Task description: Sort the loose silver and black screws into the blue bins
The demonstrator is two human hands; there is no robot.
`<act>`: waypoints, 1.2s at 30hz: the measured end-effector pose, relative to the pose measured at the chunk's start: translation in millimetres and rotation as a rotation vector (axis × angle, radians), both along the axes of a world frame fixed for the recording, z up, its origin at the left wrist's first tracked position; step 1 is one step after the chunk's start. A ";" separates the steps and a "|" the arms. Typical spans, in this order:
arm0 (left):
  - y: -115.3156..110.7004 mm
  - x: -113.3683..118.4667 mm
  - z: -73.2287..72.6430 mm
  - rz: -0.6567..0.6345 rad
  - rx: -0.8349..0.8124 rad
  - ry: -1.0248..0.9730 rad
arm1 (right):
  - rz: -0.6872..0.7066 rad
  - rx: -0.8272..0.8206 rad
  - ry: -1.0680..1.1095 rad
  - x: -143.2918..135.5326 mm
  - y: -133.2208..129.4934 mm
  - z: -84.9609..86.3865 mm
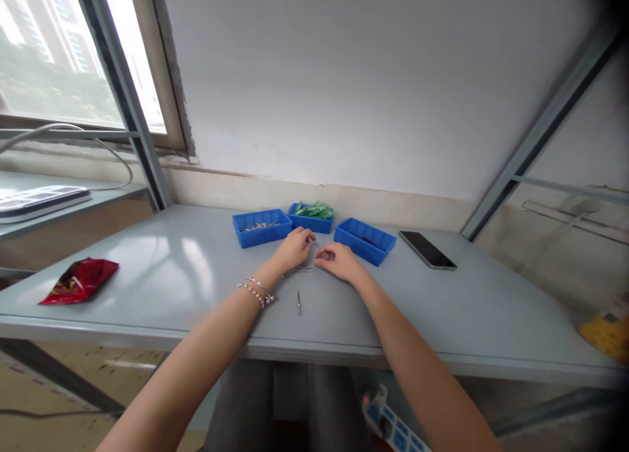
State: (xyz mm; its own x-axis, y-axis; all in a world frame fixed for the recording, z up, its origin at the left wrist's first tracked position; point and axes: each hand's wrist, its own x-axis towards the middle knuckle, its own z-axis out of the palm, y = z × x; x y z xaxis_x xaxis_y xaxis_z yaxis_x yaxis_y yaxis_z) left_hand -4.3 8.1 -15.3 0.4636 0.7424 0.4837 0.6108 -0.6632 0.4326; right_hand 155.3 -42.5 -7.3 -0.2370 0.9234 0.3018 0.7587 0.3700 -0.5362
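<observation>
My left hand point(295, 249), with bracelets at the wrist, is just in front of the blue bins, its fingers curled together. Facing it, my right hand point(338, 261) has thumb and fingertips pinched. Whatever either hand holds is too small or hidden to make out. Slim metal pins point(305, 269) lie on the table beneath and between the hands. Nearer the front edge is a single metal pin point(299, 303) with a thicker lower end. Behind my left hand, a blue bin point(265, 237) contains similar metal pieces.
A second blue bin point(319, 226) holds green plastic pieces point(314, 209); a third blue bin point(361, 247) has small dark items. On the grey table point(206, 314) lie a phone point(427, 249) at right and a red packet point(83, 280) at left. A power strip point(393, 426) sits below.
</observation>
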 end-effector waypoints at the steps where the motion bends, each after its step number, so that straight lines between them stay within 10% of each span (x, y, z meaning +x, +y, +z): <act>1: -0.6 0.1 0.5 0.006 -0.004 -0.004 | 0.062 -0.047 0.002 -3.9 -0.8 -1.4; 11: -0.5 0.2 -0.7 0.008 0.003 0.014 | 0.131 -0.116 -0.006 -10.1 5.6 -16.6; 22: -2.8 2.6 3.3 -0.057 -0.009 0.026 | -0.236 0.252 0.037 9.5 15.9 -17.5; 36: -3.8 2.6 4.6 -0.134 -0.020 0.037 | -0.160 0.226 0.090 5.8 13.7 -16.1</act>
State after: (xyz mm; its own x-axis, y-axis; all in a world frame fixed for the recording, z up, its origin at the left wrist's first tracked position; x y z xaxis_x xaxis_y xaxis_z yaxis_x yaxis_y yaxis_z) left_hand -1.7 4.3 -10.7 0.5763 0.6821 0.4502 0.5330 -0.7312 0.4256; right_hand 161.0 -28.8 -23.3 -0.0564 0.8541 0.5171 0.7700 0.3668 -0.5220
